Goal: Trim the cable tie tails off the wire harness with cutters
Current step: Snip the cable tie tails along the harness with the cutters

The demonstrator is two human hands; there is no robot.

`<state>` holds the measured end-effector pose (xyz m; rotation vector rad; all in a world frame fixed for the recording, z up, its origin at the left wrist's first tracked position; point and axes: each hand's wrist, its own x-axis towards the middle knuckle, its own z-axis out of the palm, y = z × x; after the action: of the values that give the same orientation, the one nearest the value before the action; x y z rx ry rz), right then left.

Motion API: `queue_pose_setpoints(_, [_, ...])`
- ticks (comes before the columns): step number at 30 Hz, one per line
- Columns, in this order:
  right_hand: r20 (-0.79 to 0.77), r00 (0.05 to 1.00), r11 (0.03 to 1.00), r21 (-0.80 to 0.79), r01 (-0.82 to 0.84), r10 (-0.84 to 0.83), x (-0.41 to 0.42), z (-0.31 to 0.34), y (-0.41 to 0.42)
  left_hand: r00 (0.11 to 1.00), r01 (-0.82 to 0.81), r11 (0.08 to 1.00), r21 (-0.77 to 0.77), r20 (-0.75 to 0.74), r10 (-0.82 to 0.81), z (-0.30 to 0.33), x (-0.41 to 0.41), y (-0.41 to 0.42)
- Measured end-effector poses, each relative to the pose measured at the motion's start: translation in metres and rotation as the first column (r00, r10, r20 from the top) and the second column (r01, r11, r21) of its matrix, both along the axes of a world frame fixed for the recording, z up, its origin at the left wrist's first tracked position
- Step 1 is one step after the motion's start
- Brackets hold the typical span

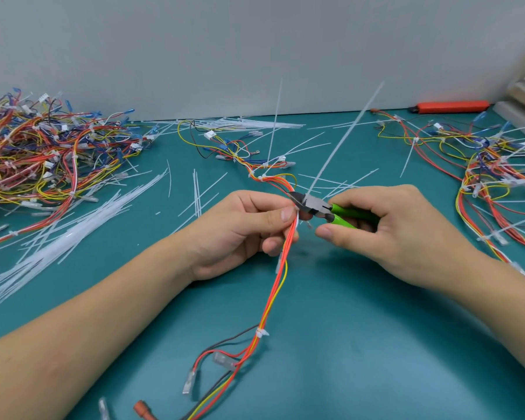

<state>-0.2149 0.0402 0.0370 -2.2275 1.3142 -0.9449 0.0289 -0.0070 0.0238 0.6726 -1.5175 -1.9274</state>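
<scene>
Left hand (243, 228) first: we are seeing it curled around the wire harness (273, 292), pinching the orange, red and yellow wires between thumb and fingers near the middle of the green table (376, 344). From that grip the harness is running lengthwise toward the near edge, ending in loose leads with clear terminal sleeves and an orange connector, and away toward the far edge, where it is bending left. Our right hand (391, 228) is wrapping its fingers and thumb around the green handles of the cutters (322, 209), whose long axis is lying nearly level, tips pointing left at the harness just above the left thumb. The blades are closing around the base of a cable tie tail (343, 137), which is slanting up and to the right, away from us. A second tail (273, 125) is standing almost upright farther along the harness. Cut white tails (58, 241) are lying scattered toward the left edge, beside a heap of harnesses (43, 153). More harnesses (497, 165) are spreading along the right edge, and a red tool (452, 106) is resting at the far edge.
</scene>
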Motion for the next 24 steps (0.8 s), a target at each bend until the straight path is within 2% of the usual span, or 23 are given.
queue_pose_setpoints(11, [-0.018,0.993,0.993,0.010,0.116,-0.115,0.009,-0.009,0.001,0.994,-0.106,0.993,0.044,0.007,0.106,-0.002,-0.005,-0.001])
queue_pose_setpoints(17, [-0.034,0.986,0.986,0.019,0.166,-0.165,0.014,-0.010,0.003,0.995,-0.104,0.993,0.052,-0.001,0.104,-0.003,-0.004,-0.002])
queue_pose_setpoints(24, [0.019,0.984,0.983,0.054,0.174,-0.175,0.015,-0.008,0.005,0.995,-0.097,0.994,0.053,-0.001,0.097,-0.003,-0.004,-0.002])
